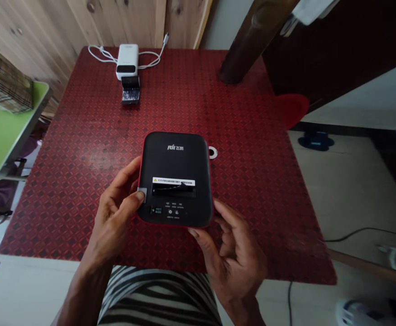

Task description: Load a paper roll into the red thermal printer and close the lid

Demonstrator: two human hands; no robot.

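A black receipt printer (175, 165) with red sides is held above the front half of the table. Its top has a slot with a white warning strip and small buttons near the front. My left hand (114, 213) grips its left side, thumb on a small grey patch at the edge and fingers partly hidden below. My right hand (233, 249) holds the front right corner between thumb and forefinger, the other fingers curled. Just past its right side, a white ring with a dark centre (212, 152) is partly covered by the printer.
The table (252, 181) has a red patterned cover. At its back lie a white power bank (127, 59) with cables and a small black roll (130, 89). A brown post (248, 43) rises at the back right. A green table (1, 140) with a checked bag (6, 81) stands left.
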